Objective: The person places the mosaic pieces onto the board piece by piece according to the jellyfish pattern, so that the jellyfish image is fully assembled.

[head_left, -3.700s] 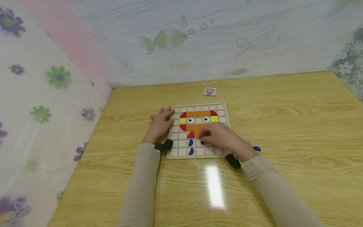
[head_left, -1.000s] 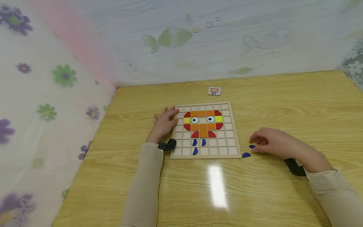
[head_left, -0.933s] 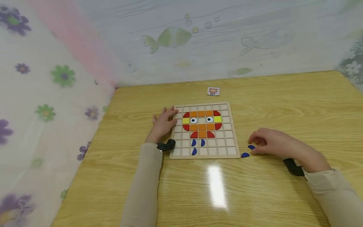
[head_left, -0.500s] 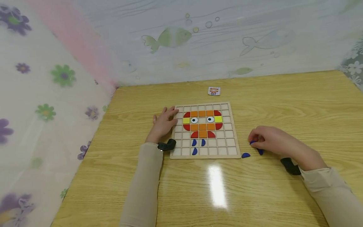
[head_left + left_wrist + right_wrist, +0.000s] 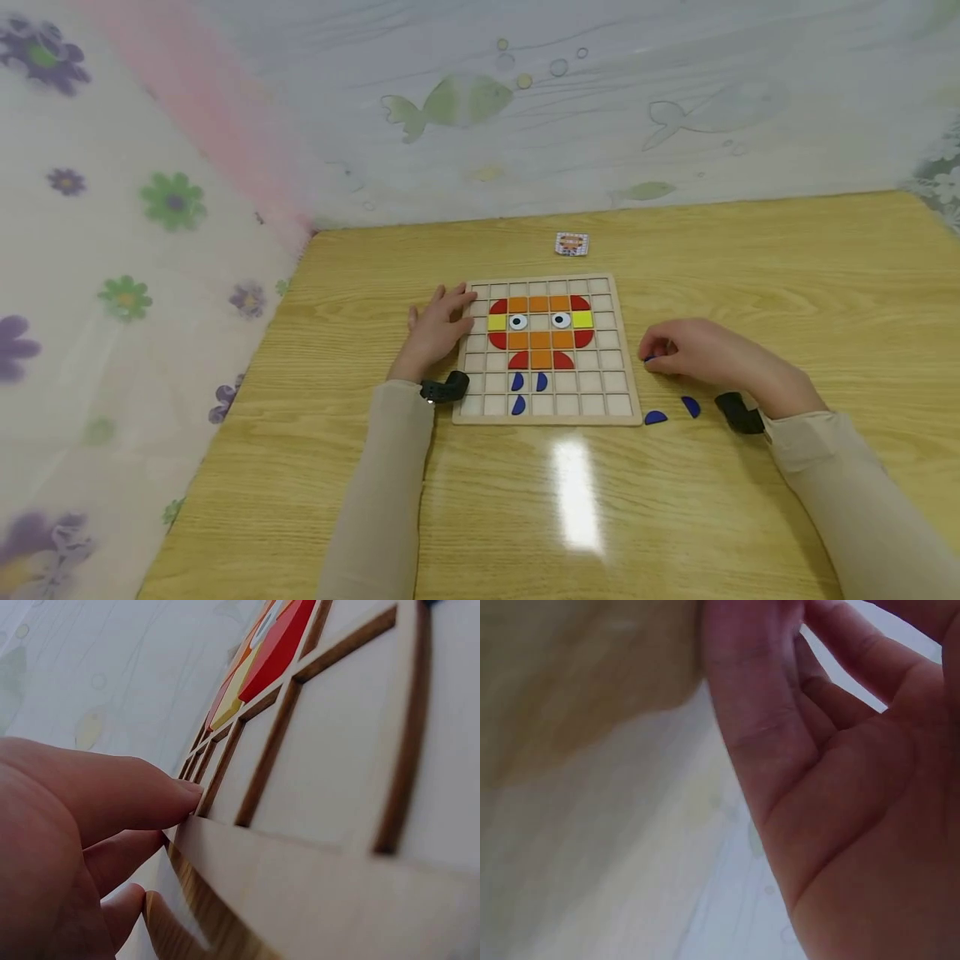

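A square wooden grid board (image 5: 478,417) bears a figure of red, orange and yellow tiles with two round eye pieces (image 5: 561,320). Below the figure, three blue half-circle tiles sit in cells, among them a lower-left tile (image 5: 518,405). My left hand (image 5: 433,332) rests with its fingertips on the board's left rim; the left wrist view shows its fingers (image 5: 150,787) lying at the frame edge. Right of the board, my right hand (image 5: 705,354) pinches a blue half-circle tile (image 5: 649,358) between thumb and fingers, mostly hidden. The right wrist view shows only the curled fingers (image 5: 757,712).
Two loose blue half-circle tiles lie on the wooden table (image 5: 487,500), one near the board's corner (image 5: 656,417) and a second tile (image 5: 691,407) under the right wrist. Behind the board lies a small pattern card (image 5: 572,243). Walls with printed coverings stand behind and left.
A third blue tile came to lie on the board. My right hand went out to the loose blue tiles, picked one up and moves back toward the board. The left hand stays put.
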Demonstrator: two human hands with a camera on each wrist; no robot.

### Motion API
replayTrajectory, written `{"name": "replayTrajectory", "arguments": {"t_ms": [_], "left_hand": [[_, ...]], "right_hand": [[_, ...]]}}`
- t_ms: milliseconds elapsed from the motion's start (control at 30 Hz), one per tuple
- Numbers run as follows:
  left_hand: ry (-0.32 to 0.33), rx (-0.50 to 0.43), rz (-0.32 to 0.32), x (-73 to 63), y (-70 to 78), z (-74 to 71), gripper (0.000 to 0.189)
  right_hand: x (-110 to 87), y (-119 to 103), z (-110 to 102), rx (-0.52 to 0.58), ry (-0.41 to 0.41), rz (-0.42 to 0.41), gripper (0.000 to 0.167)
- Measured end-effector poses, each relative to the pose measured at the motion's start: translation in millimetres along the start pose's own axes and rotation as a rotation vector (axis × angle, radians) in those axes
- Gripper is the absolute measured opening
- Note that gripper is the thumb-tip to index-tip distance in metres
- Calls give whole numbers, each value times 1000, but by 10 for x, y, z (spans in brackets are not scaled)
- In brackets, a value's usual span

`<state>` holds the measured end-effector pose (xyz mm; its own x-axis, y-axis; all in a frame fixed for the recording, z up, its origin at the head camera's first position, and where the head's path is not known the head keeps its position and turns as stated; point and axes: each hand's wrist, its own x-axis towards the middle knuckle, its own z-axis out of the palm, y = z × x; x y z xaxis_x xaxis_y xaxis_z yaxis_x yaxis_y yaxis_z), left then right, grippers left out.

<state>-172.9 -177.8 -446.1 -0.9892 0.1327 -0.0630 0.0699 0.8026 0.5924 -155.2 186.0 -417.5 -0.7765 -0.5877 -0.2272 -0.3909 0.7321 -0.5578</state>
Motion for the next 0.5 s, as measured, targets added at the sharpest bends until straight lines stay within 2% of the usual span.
{"name": "replayTrajectory", "arguments": {"t_ms": [200,500], "left_hand": [[-7,18,-1,8,42,29,44],[-4,7,-18,2,15,4,44]], "right_hand": [[118,36,-38,43,-6,0,6],[213,-99,-30,-4,90,-43,5]]}}
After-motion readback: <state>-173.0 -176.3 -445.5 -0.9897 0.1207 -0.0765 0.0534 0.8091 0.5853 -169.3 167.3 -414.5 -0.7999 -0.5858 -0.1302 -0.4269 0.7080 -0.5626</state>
